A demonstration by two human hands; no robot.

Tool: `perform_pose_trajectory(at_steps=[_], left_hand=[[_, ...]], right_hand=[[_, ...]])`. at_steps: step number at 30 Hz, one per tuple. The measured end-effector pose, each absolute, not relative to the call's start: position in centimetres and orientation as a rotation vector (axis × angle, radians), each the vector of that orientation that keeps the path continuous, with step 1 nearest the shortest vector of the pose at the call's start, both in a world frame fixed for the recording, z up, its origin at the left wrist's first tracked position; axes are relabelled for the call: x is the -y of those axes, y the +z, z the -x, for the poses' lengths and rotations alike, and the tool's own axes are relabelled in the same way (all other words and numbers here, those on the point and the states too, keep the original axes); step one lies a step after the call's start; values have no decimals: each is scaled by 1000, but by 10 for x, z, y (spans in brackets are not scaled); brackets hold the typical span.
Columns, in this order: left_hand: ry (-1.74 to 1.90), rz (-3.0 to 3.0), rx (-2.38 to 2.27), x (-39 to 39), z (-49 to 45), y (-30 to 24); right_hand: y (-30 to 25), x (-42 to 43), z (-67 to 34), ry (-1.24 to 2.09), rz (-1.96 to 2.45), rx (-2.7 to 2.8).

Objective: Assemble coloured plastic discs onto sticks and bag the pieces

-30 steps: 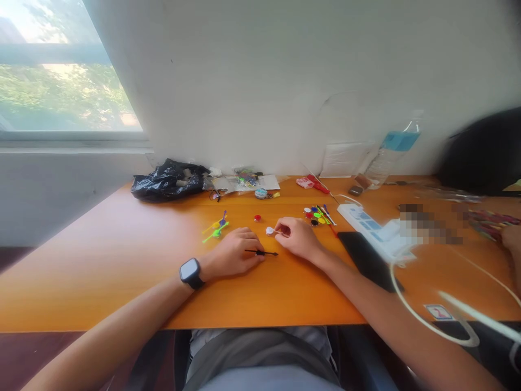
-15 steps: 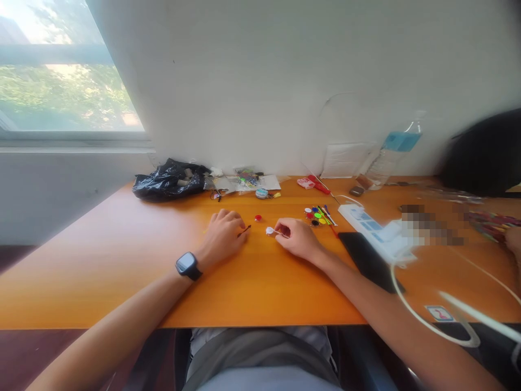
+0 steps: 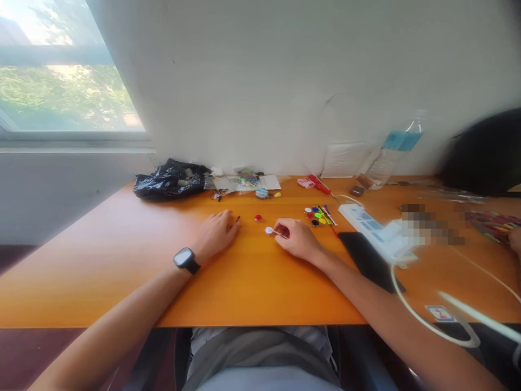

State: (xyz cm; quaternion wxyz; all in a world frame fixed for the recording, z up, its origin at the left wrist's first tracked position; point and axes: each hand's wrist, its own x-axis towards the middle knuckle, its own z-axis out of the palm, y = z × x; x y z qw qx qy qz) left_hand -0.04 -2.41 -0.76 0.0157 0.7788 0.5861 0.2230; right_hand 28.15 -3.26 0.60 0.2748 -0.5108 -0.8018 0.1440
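My left hand (image 3: pixel 215 232), with a black watch on its wrist, lies on the orange desk (image 3: pixel 122 260) with its fingers curled around a thin black stick (image 3: pixel 237 219) whose tip pokes out past the fingertips. It covers the spot where small green and yellow stick pieces lay. My right hand (image 3: pixel 297 238) pinches a short stick with a white disc (image 3: pixel 269 231) at its end, held just above the desk. A small red disc (image 3: pixel 258 218) lies between the two hands. A cluster of coloured discs and sticks (image 3: pixel 318 215) sits behind my right hand.
A black plastic bag (image 3: pixel 169 184) and small packets (image 3: pixel 246 182) lie along the wall. A white power strip (image 3: pixel 368 222), a black phone (image 3: pixel 364 258), a white cable (image 3: pixel 427 320) and a water bottle (image 3: pixel 391 155) are at the right. Another person's hand (image 3: pixel 513 239) shows at the far right edge.
My left hand moved away from me and to the left with the black stick, now covering the green and yellow pieces. My right hand stayed in place with the white-disc stick.
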Motion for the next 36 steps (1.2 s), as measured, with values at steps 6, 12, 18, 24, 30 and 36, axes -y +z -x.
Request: perform_pose_trajectory(at_steps=[6, 12, 18, 24, 30, 36], left_hand=[[715, -2432, -1710, 20, 4, -11], [682, -2488, -1655, 17, 6, -23], [688, -2510, -1678, 20, 3, -19], [774, -2492, -1869, 23, 7, -8], [660, -2464, -1835, 25, 8, -8], [623, -2502, -1692, 21, 8, -18]], right_hand=[[6, 33, -281, 406, 1377, 2156], [6, 34, -281, 405, 1378, 2160], [6, 33, -281, 399, 1370, 2158], [4, 32, -282, 397, 1359, 2157], [5, 33, -282, 399, 1367, 2157], [5, 32, -282, 419, 1349, 2145]])
